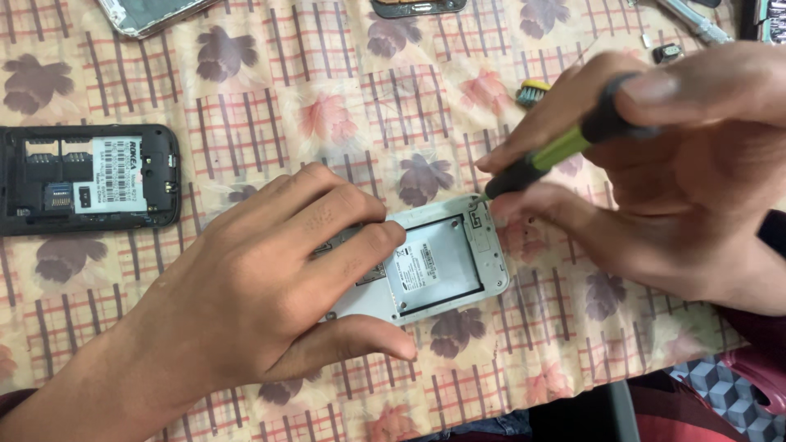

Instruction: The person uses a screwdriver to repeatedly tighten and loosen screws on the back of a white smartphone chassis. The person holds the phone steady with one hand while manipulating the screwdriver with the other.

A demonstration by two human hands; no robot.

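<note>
At frame centre, the left hand (270, 286) lies spread, pressing down a white open-backed phone (434, 262) on the floral tabletop (327, 98). The right hand (679, 172) pinches a green-black screwdriver (565, 147), tip at the phone's upper corner. A black open-backed phone (86, 178) lies at left.

Surface: table covered by a floral cloth (270, 106), beige with red-brown check lines and purple and pink flowers, spread flat.

Landmark: white phone (446, 262), back cover off, lying flat near the middle of the cloth.

- Black phone (86, 180), back open, white label showing; well to the left of the white phone, flat.
- Silver-edged device (147, 12), partly out of view; far up-left of the white phone, at the top edge.
- Dark flat part (417, 6); straight above the white phone, at the top edge.
- Yellow-and-black small piece (532, 92); up-right of the white phone.
- Small dark component (667, 53); farther up-right.
- Metal tool (696, 23); top right corner.
</note>
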